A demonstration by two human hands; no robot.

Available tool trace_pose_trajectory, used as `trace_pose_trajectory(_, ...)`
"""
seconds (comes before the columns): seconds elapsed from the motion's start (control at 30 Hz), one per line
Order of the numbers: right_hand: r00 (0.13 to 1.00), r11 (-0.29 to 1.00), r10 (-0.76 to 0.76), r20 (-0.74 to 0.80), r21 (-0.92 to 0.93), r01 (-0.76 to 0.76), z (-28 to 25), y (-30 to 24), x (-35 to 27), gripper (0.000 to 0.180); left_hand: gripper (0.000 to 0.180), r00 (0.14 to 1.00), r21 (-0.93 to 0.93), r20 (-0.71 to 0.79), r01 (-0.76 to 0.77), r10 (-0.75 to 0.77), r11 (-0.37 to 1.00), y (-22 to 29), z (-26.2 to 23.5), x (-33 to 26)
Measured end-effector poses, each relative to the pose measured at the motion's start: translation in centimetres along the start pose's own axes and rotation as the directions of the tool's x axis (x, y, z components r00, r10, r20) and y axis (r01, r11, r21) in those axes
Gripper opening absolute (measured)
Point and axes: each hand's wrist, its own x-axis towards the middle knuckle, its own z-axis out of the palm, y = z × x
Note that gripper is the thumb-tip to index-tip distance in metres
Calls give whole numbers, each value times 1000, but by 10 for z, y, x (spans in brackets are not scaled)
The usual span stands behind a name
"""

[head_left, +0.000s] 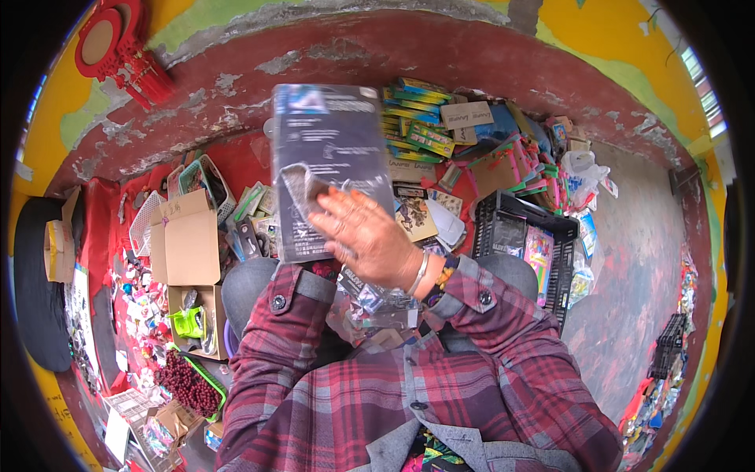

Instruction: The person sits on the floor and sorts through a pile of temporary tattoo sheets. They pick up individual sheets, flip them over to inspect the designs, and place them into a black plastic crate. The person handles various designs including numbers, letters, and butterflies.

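Dark, glossy blister pack [330, 157] is what's in play here, a flat grey-black card with a clear bubble on the front, held up in front of the person's knees. The right hand [370, 236] lies spread across its lower front, fingers flat against the plastic, a bracelet at the wrist. The left hand I can't actually see: the plaid sleeve runs up behind the pack, so it probably grips the back, but can't tell.

Looks to me like the checking-over stage, one item held up close. Next move would need a firm pinch on the card's edge, since a flat palm alone won't carry it anywhere.

More clear-wrapped packs [373, 303] sit in the lap just under the wrist.

Containers around:
- open cardboard box [189, 259] at the person's left, something bright green down inside
- black plastic crate [543, 236] to the right, colourful flat packets standing in it
- small green-rimmed tray [193, 385] lower left, heaped with dark red beads
- white wire basket [145, 220] beyond the box, contents too small to tell
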Motion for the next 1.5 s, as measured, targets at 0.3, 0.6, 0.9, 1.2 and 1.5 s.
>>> trace_pose_trajectory(0.3,942,971,194,-274,-79,-224,-29,73,16,38,72,999,-58,-51,15,-18,998,-13,21,7)
trace_pose_trajectory(0.6,999,996,36,-7,88,-35,7,-2,-5,43,72,998,-34,-8,-62,61,998,8,22,15)
trace_pose_trajectory(0.9,962,981,195,-193,57,-187,2,30,4,38,72,998,-385,-13,-62,61,921,-17,25,7)
trace_pose_trajectory(1.2,992,994,-108,67,4,108,9,-20,6,43,75,993,-21,-90,-82,80,996,-17,42,12)
trace_pose_trajectory(1.5,987,971,0,-158,-236,-38,-29,30,16,38,76,993,35,-56,-102,104,994,-3,37,14)
